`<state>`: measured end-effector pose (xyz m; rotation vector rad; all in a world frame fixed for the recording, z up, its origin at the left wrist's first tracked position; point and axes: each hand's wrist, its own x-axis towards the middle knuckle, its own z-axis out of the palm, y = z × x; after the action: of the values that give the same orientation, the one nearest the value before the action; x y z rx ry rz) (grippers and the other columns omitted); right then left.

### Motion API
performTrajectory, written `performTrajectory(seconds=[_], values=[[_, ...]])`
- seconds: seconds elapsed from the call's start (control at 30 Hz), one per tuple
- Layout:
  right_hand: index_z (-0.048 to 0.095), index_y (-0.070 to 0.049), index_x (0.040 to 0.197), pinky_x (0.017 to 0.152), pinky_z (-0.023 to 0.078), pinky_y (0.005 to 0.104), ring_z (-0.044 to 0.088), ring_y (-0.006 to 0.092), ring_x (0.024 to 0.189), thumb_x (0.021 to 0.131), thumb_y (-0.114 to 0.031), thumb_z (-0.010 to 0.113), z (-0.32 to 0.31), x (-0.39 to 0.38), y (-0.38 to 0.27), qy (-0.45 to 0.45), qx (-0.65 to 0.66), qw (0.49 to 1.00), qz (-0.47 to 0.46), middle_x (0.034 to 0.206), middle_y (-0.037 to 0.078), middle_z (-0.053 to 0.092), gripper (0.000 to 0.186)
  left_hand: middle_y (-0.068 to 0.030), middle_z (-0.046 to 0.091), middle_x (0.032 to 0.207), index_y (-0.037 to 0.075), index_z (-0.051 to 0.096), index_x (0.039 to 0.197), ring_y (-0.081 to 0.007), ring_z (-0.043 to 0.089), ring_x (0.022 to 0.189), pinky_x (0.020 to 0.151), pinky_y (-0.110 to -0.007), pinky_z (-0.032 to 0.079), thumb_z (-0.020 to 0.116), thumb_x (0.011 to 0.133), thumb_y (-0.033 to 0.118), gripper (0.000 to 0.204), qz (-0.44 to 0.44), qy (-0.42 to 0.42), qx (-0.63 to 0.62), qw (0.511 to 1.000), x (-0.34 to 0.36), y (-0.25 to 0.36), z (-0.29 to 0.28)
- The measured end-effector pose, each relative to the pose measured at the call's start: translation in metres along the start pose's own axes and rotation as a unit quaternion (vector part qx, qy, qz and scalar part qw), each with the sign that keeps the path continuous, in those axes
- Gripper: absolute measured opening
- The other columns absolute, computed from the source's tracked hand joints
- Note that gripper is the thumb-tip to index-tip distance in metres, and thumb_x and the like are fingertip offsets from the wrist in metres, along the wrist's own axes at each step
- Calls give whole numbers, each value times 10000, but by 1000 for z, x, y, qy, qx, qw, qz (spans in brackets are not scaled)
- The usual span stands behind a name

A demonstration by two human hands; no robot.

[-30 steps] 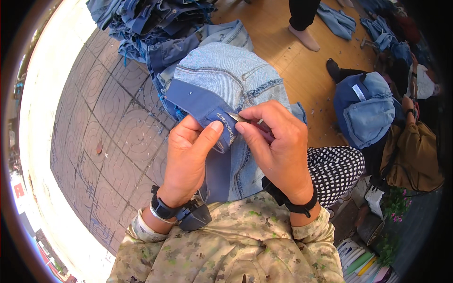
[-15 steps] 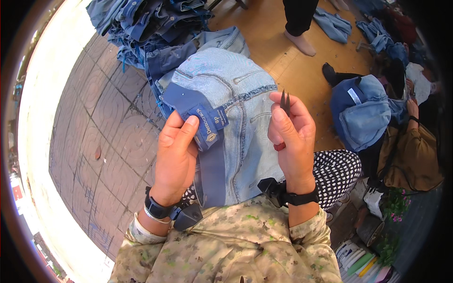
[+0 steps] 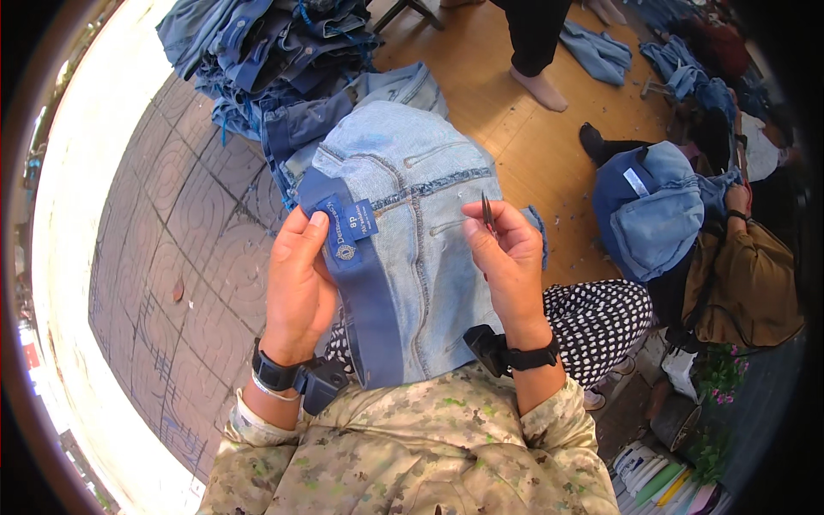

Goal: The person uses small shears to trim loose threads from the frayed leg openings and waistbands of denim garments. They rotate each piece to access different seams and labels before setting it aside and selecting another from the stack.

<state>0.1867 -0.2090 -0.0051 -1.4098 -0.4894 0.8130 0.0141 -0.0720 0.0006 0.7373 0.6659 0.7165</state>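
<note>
Light blue denim jeans (image 3: 442,283) lie inside out over my lap, their seams and stitching facing up. My left hand (image 3: 296,283) pinches the darker blue waistband (image 3: 371,313) at its edge, thumb on top, beside a sewn-on blue label (image 3: 348,240). Between the thumb and fingers of my right hand (image 3: 508,262) is a small pair of dark thread snips (image 3: 487,215), their pointed blades upward and close together. The snips hover over the right part of the jeans, apart from the label. Most of their handle is hidden in my palm.
A tall pile of folded jeans (image 3: 275,51) stands ahead to the left, beside grey paving tiles (image 3: 202,249). On the right, a seated person handles other jeans (image 3: 657,215). Another person's foot (image 3: 541,88) rests on the wooden floor (image 3: 481,94).
Both hands and the jeans have shifted slightly left. The snips have come lower and their blades appear closer together. The label now lies flatter and faces up more.
</note>
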Motion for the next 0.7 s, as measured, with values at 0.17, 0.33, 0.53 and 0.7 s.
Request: performTrajectory(seconds=[0.17, 0.33, 0.53, 0.7], values=[[635, -5, 1032, 616, 378, 150, 470, -16, 722, 907, -54, 623, -10, 3, 9, 39, 4, 999, 15, 879, -61, 598, 134, -82, 645, 1159, -4, 542, 1238, -135, 627, 1031, 924, -294, 493, 472, 1002, 130, 280, -2, 27, -16, 1000, -1, -4, -17], [634, -5, 1031, 618, 386, 151, 471, -12, 714, 906, -56, 625, -7, 1, 21, 28, -17, 999, 11, 879, -54, 602, 135, -83, 641, 1168, -5, 541, 1238, -138, 622, 1039, 928, -295, 489, 474, 1002, 134, 282, -8, 37, -18, 999, -1, -7, -26], [629, 3, 1027, 642, 427, 166, 506, 4, 723, 888, -52, 650, 4, -2, 29, 10, -38, 999, -14, 881, -36, 616, 151, -76, 643, 1167, -2, 537, 1245, -137, 621, 1040, 924, -298, 487, 471, 1003, 140, 288, -11, 24, -28, 999, -5, -5, -27], [620, -6, 1011, 608, 460, 188, 546, 19, 728, 832, -17, 687, 22, -9, 23, -14, -193, 975, -111, 864, 33, 658, 191, -74, 644, 1162, 0, 537, 1244, -137, 621, 1039, 922, -300, 486, 474, 1002, 158, 296, -8, 37, -19, 999, -7, -7, -31]])
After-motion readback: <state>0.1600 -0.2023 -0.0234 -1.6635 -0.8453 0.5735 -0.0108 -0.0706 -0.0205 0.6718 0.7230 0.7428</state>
